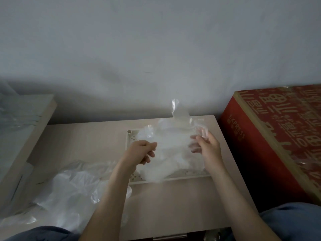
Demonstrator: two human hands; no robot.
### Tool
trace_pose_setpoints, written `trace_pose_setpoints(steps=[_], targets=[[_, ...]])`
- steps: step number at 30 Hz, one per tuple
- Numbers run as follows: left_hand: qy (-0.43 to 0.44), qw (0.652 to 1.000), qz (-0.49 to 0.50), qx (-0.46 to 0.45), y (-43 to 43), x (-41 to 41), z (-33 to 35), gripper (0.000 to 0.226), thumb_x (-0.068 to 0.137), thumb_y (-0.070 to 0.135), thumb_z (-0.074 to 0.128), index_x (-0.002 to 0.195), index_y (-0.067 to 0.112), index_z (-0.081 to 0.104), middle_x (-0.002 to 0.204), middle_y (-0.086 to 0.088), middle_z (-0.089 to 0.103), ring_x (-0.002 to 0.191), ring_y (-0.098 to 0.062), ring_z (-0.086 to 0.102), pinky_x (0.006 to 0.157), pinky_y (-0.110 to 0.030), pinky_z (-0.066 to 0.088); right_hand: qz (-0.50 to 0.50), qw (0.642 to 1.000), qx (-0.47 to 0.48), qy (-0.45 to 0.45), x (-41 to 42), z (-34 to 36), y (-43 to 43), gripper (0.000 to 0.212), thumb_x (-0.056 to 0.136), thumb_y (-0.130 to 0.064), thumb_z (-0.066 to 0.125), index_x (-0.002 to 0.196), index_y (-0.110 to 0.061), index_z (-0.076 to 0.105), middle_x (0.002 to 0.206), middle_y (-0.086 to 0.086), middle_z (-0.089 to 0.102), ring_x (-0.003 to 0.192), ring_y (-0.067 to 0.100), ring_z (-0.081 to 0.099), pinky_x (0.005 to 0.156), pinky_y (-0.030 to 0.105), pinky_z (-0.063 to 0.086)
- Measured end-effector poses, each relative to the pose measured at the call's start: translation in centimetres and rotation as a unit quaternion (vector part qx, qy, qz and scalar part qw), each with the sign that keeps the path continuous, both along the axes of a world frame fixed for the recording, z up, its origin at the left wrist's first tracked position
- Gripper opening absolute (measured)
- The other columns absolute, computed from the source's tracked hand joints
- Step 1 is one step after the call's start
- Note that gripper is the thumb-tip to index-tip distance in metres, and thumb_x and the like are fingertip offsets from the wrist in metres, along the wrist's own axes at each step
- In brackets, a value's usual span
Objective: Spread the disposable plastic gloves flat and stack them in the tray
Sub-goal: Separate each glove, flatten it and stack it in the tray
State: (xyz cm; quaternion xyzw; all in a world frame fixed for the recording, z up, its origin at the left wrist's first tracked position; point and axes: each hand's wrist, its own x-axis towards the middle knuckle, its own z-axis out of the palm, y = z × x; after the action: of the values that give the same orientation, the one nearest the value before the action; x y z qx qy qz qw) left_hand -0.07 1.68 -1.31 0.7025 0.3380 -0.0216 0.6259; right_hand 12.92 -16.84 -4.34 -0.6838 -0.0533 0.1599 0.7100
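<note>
Clear glove (173, 141) hangs stretched above the white tray (184, 178), far right on the bench (173, 206). Left hand (141, 152) fingers pinch one edge, right hand (207, 146) fingers curl on the other. Pull evenly, then lower it flat.

A pale table (173, 206) bears a perforated tray (173, 179) (right) and crumpled gloves (69, 188).

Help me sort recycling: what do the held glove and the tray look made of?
Glove: thin clear plastic film, glossy; it crinkles, catches highlights, and what lies behind shows through. Tray: probably rigid cream plastic, matte; it has a moulded rim and rows of small holes, though painted metal can't be excluded.
</note>
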Motion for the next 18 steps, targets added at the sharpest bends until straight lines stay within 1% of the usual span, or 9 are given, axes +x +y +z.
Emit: trace_pose_setpoints(steps=[3,5,7,10,12,14,16,18], targets=[[0.008,0.998,0.055,-0.005,0.7,0.0,-0.5,0.027,0.09,0.031,0.063,0.075,0.01,0.06,0.065,0.001,0.058,0.042,-0.005,0.044,0.046,-0.017,0.036,-0.012,0.996,-0.088,0.029,-0.2,-1.2,-0.1,0.023,0.092,-0.002,0.053,0.111,-0.008,0.063,0.082,0.006,0.067,0.05,0.012,0.061,0.05,0.027,0.053],[0.012,0.997,0.078,-0.027,0.8,-0.1,-0.8,0.025,0.09,0.029,0.064,0.076,0.009,0.06,0.066,0.0,0.058,0.048,-0.008,0.046,0.048,-0.017,0.038,-0.007,0.993,-0.112,0.041,-0.3,-1.5,-0.2,0.016,0.09,-0.002,0.054,0.102,-0.009,0.063,0.077,0.007,0.066,0.047,0.012,0.06,0.048,0.027,0.051],[0.019,0.995,0.088,-0.043,0.9,-0.2,-1.1,0.021,0.09,0.025,0.065,0.079,0.007,0.061,0.068,-0.001,0.059,0.052,-0.009,0.047,0.047,-0.016,0.039,0.003,0.991,-0.126,0.042,-0.2,-1.6,-0.2,0.013,0.089,0.0,0.052,0.095,-0.009,0.06,0.073,0.011,0.061,0.042,0.012,0.054,0.042,0.024,0.045],[0.037,0.994,0.095,-0.048,1.0,-0.5,-1.6,0.018,0.09,0.019,0.065,0.08,0.005,0.062,0.066,-0.002,0.058,0.05,-0.009,0.046,0.041,-0.013,0.037,0.004,0.983,-0.179,0.033,-0.2,-1.9,-0.4,0.018,0.088,-0.001,0.051,0.101,-0.012,0.058,0.078,0.014,0.062,0.04,0.014,0.049,0.037,0.021,0.038],[0.039,0.992,0.106,-0.049,1.2,-0.4,-1.9,0.016,0.09,0.017,0.064,0.08,0.005,0.061,0.068,-0.004,0.058,0.052,-0.01,0.047,0.04,-0.013,0.038,0.013,0.976,-0.217,0.012,-0.2,-2.1,-0.4,0.017,0.088,-0.003,0.052,0.099,-0.015,0.058,0.077,0.011,0.063,0.037,0.013,0.049,0.035,0.019,0.036],[0.016,0.988,0.133,-0.077,1.2,-0.3,-1.9,0.013,0.091,0.016,0.062,0.084,0.005,0.059,0.075,-0.006,0.059,0.058,-0.013,0.051,0.048,-0.016,0.045,0.024,0.972,-0.233,0.005,-0.2,-2.1,-0.4,0.014,0.088,-0.004,0.053,0.093,-0.016,0.057,0.071,0.009,0.063,0.038,0.014,0.051,0.036,0.019,0.036],[-0.027,0.979,0.153,-0.134,1.0,-0.1,-1.7,0.013,0.093,0.017,0.059,0.088,0.005,0.059,0.084,-0.009,0.062,0.069,-0.019,0.059,0.061,-0.023,0.051,0.029,0.973,-0.229,0.017,-0.2,-2.2,-0.3,0.012,0.088,-0.006,0.054,0.086,-0.017,0.057,0.065,0.006,0.061,0.039,0.015,0.049,0.037,0.018,0.035],[-0.04,0.979,0.118,-0.161,0.7,0.0,-1.6,0.019,0.092,0.024,0.061,0.092,0.006,0.061,0.092,-0.011,0.065,0.08,-0.022,0.062,0.07,-0.026,0.052,0.033,0.973,-0.228,0.027,-0.1,-2.3,-0.3,0.013,0.088,-0.007,0.055,0.081,-0.018,0.057,0.061,0.004,0.059,0.039,0.015,0.047,0.038,0.019,0.033]])
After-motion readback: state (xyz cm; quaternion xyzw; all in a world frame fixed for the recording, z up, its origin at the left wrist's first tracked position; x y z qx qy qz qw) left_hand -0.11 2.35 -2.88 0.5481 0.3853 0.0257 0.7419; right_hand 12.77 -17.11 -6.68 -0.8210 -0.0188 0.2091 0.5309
